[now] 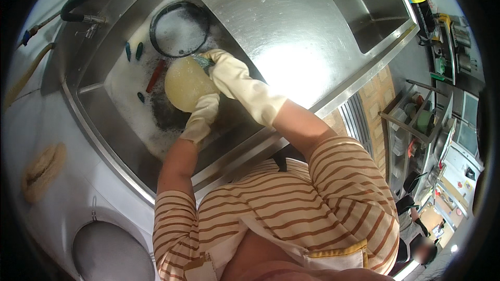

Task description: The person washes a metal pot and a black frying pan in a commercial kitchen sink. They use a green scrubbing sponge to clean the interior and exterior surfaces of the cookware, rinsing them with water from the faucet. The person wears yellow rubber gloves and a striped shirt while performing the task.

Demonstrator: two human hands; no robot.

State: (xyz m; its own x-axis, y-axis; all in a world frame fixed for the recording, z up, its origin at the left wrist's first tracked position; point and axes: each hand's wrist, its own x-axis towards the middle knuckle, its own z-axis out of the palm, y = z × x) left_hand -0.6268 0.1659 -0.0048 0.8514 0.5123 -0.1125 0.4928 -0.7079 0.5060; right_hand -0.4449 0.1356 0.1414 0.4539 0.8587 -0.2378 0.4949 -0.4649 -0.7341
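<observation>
My left hand (206,107), in a cream rubber glove, grips the near edge of a pale-yellow round dish (185,84) above the suds. The glove hides part of its rim. My right hand (226,68), gloved alike, presses a greenish scouring pad (204,61) against the dish's upper right edge. Just beyond the dish, a black round pan (152,33) lies in foamy water in the stainless steel sink (91,103). A red handle (155,76) pokes from the foam left of the dish. Several dark green-blue pieces (139,51), perhaps handles, show there too.
A black hose tap (72,4) arches over the sink's far left corner. Right of it, a wet steel drainboard (269,19) leads to a second basin (375,4). A mesh sieve (113,251) hangs at lower left. Another person (414,222) is at far right.
</observation>
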